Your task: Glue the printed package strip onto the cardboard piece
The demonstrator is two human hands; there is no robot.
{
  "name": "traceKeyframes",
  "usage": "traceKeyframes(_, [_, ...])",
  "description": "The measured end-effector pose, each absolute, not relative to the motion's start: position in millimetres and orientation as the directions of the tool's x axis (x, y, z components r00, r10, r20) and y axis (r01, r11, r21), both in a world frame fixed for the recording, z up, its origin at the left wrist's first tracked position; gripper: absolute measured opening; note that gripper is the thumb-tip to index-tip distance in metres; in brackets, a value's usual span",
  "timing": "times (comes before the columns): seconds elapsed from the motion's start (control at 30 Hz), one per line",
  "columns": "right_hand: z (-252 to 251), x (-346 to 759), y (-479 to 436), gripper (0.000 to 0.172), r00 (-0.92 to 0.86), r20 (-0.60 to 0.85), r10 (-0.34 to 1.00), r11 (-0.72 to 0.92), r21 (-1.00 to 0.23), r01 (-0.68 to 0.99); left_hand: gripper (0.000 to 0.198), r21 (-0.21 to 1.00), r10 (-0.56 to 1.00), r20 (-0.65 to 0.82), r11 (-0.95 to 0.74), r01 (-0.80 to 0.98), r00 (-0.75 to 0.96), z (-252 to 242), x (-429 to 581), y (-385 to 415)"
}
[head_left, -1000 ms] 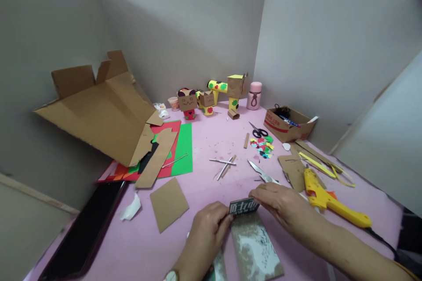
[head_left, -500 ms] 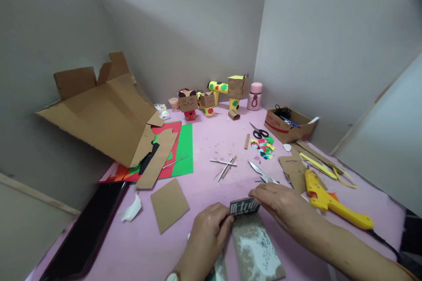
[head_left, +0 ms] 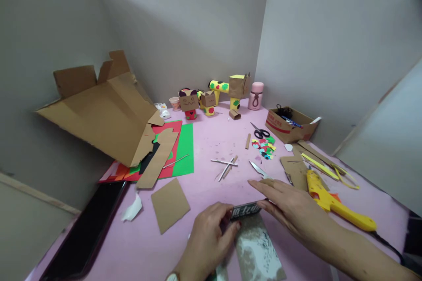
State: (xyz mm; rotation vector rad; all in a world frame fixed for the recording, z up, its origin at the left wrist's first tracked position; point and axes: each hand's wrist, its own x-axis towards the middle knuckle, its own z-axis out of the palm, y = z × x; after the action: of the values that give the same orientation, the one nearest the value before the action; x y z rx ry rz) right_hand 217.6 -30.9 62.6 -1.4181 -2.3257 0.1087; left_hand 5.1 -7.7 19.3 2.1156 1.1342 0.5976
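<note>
Near the front edge of the pink table point(head_left: 211, 140), both my hands hold a printed cardboard piece point(head_left: 255, 250) with a dark flap point(head_left: 245, 210) bearing white letters. My left hand point(head_left: 207, 239) pinches the flap's left end. My right hand point(head_left: 290, 208) lies flat over the flap's right end, fingers stretched leftward. The flap is folded low, nearly level with the piece. A silver knife blade point(head_left: 259, 169) lies just beyond my right hand.
A yellow glue gun point(head_left: 332, 204) lies at the right. A brown cardboard square point(head_left: 169, 204), coloured paper sheets point(head_left: 178, 149) and a big opened carton point(head_left: 102, 109) are at the left. Scissors point(head_left: 260, 131), paper bits point(head_left: 263, 147), a small box point(head_left: 290, 125) and cardboard figures point(head_left: 211, 96) stand farther back.
The dark lettered flap stood upright between my fingers; now it is pressed down and forward. My right hand has flattened over it, and my left hand shifted slightly right.
</note>
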Motion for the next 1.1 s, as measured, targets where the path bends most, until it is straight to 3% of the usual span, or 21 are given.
traceKeyframes(1.1, [63.3, 218.3, -31.2, 0.033, -0.374, 0.198, 0.906, 0.422, -0.358, 0.833, 0.019, 0.77, 0.853, 0.082, -0.383, 0.511, 0.516, 18.0, 3.5, -7.1])
